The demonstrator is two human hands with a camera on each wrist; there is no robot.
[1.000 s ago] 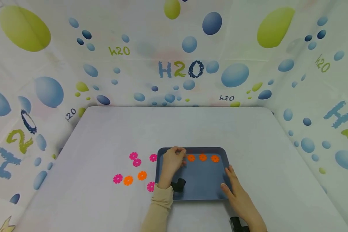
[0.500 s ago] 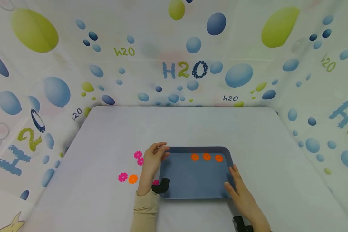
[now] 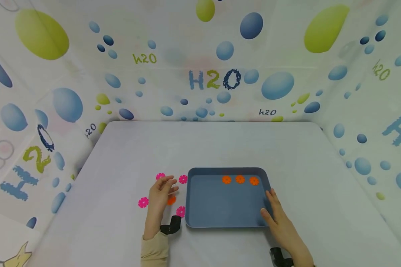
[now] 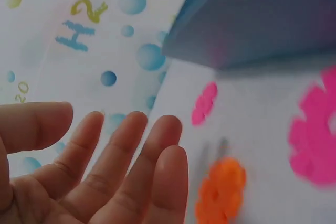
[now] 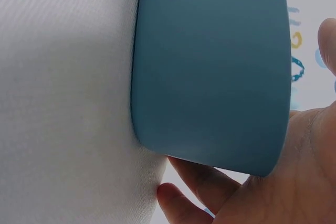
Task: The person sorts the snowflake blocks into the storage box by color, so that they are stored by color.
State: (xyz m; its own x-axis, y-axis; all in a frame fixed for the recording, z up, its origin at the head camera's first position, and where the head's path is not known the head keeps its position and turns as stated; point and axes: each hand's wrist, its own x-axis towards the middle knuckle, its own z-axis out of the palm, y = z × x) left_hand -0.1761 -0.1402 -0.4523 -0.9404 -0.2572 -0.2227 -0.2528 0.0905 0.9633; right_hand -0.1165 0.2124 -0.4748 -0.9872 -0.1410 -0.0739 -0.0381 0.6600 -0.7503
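Note:
My left hand (image 3: 161, 198) hovers left of the tray with fingers loosely spread, holding nothing; the left wrist view shows a bare palm (image 4: 94, 192). Under and around it lie flat flower-shaped pieces: pink flowers (image 3: 183, 179) (image 3: 143, 202) (image 3: 181, 211) and an orange flower (image 3: 171, 200) partly covered by the fingers. Three orange flowers (image 3: 240, 179) sit in a row inside the blue-grey tray (image 3: 227, 225), along its far side. My right hand (image 3: 282, 224) rests at the tray's right side, fingers straight along the outer wall (image 5: 210, 77) and thumb over the rim.
The tray stands on a white table (image 3: 207, 144). Behind and beside the table hang white sheets (image 3: 173, 89) printed with blue and green drops. A black camera mount (image 3: 172, 225) is strapped to my left wrist, another black mount (image 3: 280, 257) to my right.
My left hand has moved left from over the tray's far left corner to the loose flowers, its fingers loosening. My right hand stays at the tray's right side.

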